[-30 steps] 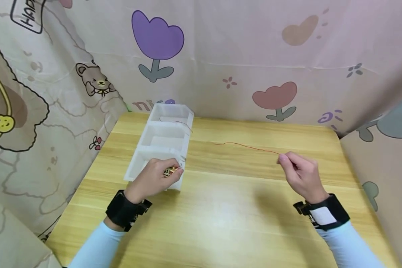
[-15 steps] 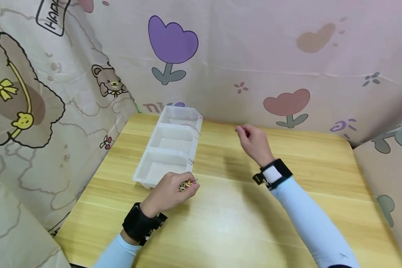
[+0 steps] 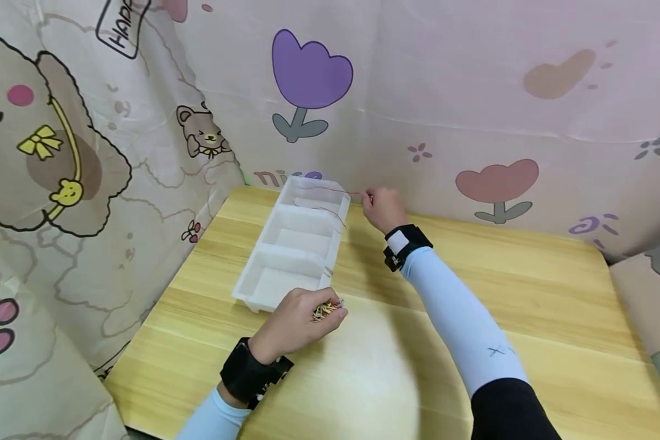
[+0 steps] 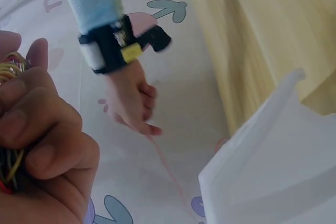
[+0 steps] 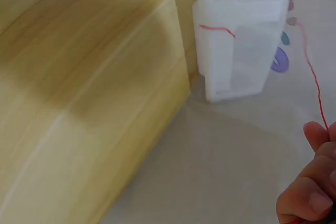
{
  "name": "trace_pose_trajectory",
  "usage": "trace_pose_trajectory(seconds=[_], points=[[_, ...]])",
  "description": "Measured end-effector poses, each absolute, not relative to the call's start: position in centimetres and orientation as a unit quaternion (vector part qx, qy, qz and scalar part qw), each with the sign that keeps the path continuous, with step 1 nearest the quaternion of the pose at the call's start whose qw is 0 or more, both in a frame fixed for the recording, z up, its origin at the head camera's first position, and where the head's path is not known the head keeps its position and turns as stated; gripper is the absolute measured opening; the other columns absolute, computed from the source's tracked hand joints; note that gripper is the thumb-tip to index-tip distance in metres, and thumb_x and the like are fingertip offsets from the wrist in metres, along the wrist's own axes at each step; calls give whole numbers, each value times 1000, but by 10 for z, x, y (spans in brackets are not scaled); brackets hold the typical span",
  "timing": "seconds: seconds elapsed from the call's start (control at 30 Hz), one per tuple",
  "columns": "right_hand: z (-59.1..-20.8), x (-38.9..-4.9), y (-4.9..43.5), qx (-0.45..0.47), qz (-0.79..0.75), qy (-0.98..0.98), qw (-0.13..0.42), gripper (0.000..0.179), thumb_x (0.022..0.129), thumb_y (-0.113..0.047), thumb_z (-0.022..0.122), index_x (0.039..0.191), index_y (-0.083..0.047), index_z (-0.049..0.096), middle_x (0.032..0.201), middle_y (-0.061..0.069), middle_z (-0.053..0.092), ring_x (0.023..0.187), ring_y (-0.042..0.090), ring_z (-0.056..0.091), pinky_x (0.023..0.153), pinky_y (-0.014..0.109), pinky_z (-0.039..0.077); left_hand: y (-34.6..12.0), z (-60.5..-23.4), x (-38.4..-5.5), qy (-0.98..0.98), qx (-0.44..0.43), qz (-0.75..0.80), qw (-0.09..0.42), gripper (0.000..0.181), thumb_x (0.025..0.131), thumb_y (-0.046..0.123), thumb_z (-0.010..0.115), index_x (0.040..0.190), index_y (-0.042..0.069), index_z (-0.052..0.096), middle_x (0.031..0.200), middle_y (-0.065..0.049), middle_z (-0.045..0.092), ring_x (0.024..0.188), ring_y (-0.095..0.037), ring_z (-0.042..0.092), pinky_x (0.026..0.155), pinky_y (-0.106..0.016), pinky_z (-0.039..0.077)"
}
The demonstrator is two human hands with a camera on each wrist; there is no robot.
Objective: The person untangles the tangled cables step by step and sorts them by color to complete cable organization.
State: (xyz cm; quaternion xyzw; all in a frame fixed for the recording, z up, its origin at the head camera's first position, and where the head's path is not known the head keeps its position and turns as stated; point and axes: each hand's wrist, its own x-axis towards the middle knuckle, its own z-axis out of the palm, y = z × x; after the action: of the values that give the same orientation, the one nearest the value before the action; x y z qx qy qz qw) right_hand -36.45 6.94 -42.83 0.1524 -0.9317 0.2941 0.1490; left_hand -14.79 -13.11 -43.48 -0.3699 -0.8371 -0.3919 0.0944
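Note:
My left hand point(image 3: 299, 324) grips a bundle of thin wires point(image 3: 324, 310) in yellow, green, red and other colours, just off the front right corner of a white three-compartment box point(image 3: 294, 249). Over the table's back edge, my right hand point(image 3: 386, 209) pinches one thin red wire point(image 5: 317, 85). That wire stretches leftward from the fingertips, over the box's far compartment. A second red wire point(image 3: 321, 208) lies in the far compartment, its end poking out over the right wall. The left wrist view shows the bundle's strands curling out between the fingers.
The box stands on the left part of a wooden table point(image 3: 506, 293). A printed cloth point(image 3: 385, 73) hangs behind the table and along its sides. A dark cable point(image 3: 112, 357) runs beside the table's left edge.
My right hand has moved left and away from me, carrying the red wire from above the table's right part to the box's far end. My left hand has drawn slightly back off the box, still gripping the bundle.

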Motion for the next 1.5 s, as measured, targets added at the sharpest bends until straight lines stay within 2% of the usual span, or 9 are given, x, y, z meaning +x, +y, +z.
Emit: trace_pose_trajectory(seconds=[0.07, 0.4, 0.53, 0.63, 0.8, 0.9, 1.07, 1.3, 1.5], points=[[-436, -366, 69, 147, 287, -936, 142, 28, 96, -21, 48, 82, -4, 66, 64, 7, 59, 51, 18, 50, 48, 32, 41, -126, -435, -146, -834, -373, -398, 91, 16, 95, 33, 51, 86, 24, 61, 81, 15, 63, 78, 6, 53, 67, -22, 49], [-468, -371, 69, 92, 246, -961, 85, 29, 96, -25, 51, 81, -2, 62, 71, 11, 59, 62, 24, 53, 60, 38, 48, -119, -438, -134, -830, -360, -417, 92, 17, 95, 32, 51, 84, 23, 59, 76, 14, 60, 78, 5, 53, 68, -23, 49], [-472, -372, 71, 107, 213, -969, 62, 32, 95, -29, 52, 80, -3, 63, 74, 12, 61, 65, 25, 55, 62, 39, 49, -116, -437, -135, -828, -362, -420, 88, 18, 95, 33, 51, 83, 23, 59, 77, 14, 60, 78, 4, 53, 68, -23, 49], [-468, -369, 74, 123, 202, -970, 64, 33, 94, -32, 52, 89, -2, 65, 86, 15, 63, 76, 27, 56, 71, 42, 50, -113, -434, -138, -825, -363, -426, 85, 18, 95, 33, 51, 84, 22, 60, 78, 14, 61, 77, 3, 53, 67, -23, 49], [-448, -358, 81, 141, 268, -947, 110, 35, 93, -32, 55, 108, -2, 64, 109, 19, 57, 98, 30, 50, 89, 45, 45, -108, -426, -144, -825, -357, -430, 89, 19, 95, 36, 51, 88, 22, 61, 79, 14, 61, 70, 1, 51, 63, -23, 47], [-426, -344, 86, 170, 328, -920, 130, 32, 93, -31, 55, 108, -5, 65, 108, 13, 58, 96, 24, 51, 84, 41, 46, -106, -423, -148, -827, -357, -425, 95, 19, 95, 37, 52, 89, 22, 60, 80, 14, 61, 70, 0, 52, 63, -24, 47], [-398, -308, 102, 232, 389, -876, 163, 26, 93, -30, 55, 102, -8, 66, 93, 3, 63, 83, 14, 54, 70, 36, 49, -103, -417, -151, -823, -366, -424, 93, 17, 94, 37, 52, 91, 22, 60, 83, 15, 60, 75, 1, 53, 66, -25, 47], [-386, -249, 108, 331, 420, -826, 176, 21, 92, -27, 57, 100, -10, 68, 91, -1, 66, 75, 6, 56, 62, 32, 51, -96, -414, -154, -818, -365, -433, 101, 20, 93, 37, 55, 98, 18, 61, 87, 13, 62, 81, 0, 54, 69, -26, 49], [-378, -191, 108, 387, 455, -782, 177, 10, 89, -11, 61, 95, -11, 69, 85, 1, 67, 70, 5, 55, 57, 31, 50, -93, -411, -157, -825, -370, -406, 131, 18, 91, 36, 58, 96, 19, 59, 85, 12, 62, 76, 1, 53, 65, -25, 48]])
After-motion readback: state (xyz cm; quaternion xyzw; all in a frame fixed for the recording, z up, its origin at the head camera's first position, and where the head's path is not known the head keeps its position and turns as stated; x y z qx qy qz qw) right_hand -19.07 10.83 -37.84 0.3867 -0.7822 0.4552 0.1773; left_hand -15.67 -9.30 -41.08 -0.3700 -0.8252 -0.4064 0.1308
